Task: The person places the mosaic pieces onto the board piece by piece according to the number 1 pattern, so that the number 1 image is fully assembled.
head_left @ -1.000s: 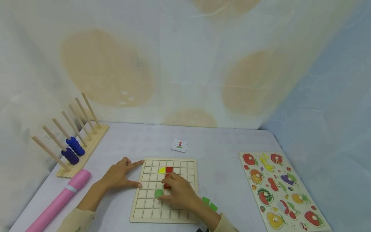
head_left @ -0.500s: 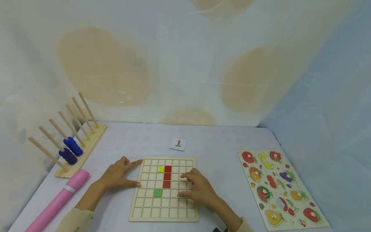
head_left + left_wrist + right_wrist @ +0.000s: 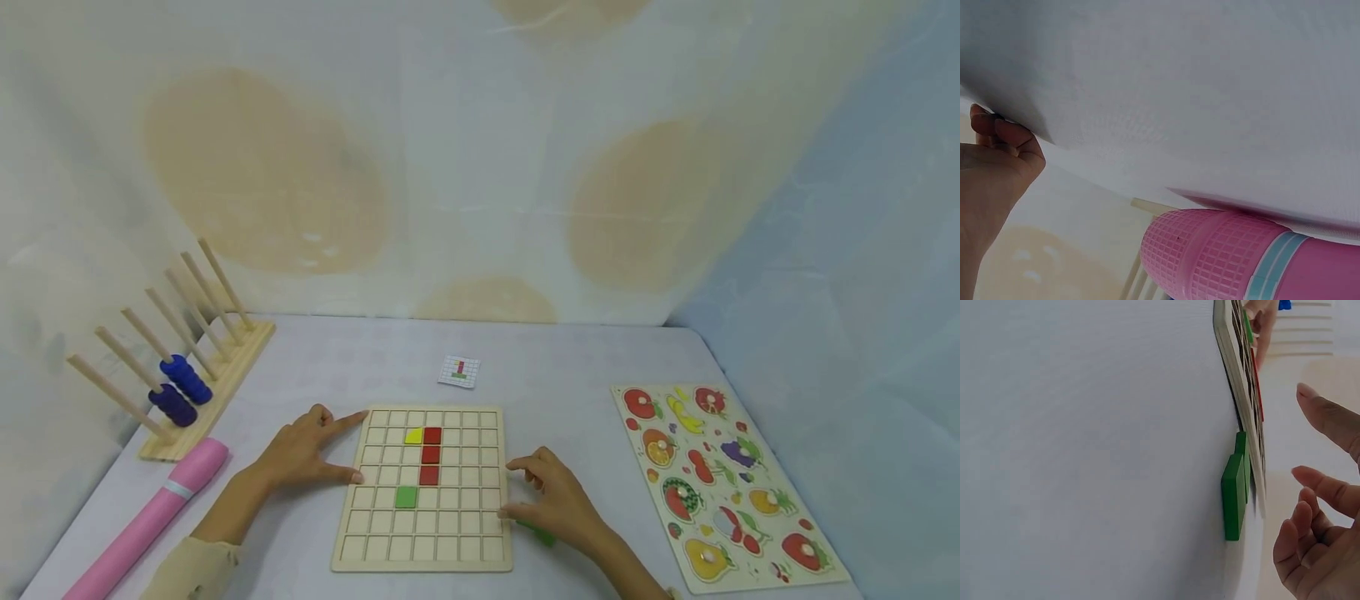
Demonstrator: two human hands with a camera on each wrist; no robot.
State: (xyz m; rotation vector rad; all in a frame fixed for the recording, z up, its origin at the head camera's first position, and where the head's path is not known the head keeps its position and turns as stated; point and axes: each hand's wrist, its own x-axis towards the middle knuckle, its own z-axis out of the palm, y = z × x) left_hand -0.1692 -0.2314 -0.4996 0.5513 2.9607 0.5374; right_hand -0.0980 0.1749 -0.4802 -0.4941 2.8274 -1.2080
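Note:
A wooden grid board (image 3: 420, 554) lies on the table. Set in its cells are a yellow quarter-round tile (image 3: 414, 436), a column of red tiles (image 3: 430, 455) and a green tile (image 3: 407, 497). My left hand (image 3: 300, 452) rests at the board's left edge, forefinger at the top corner and thumb lower down, both stretched out. Past the right edge hovers my right hand (image 3: 558, 504), thumb and forefinger apart with nothing between them. Two loose green tiles (image 3: 1233, 497) lie beside the board below that hand, partly hidden by it in the head view.
A small printed pattern card (image 3: 459, 372) lies behind the board. At left stand a wooden peg rack (image 3: 217, 392) with blue and purple rings and a pink cylinder (image 3: 142, 529) with a pale blue band. A fruit puzzle board (image 3: 720, 492) lies at right.
My right hand has drawn back from the red tiles, rightward off the board to above the loose green tiles. The lowest red tile now shows uncovered. My left hand stays at the board's edge.

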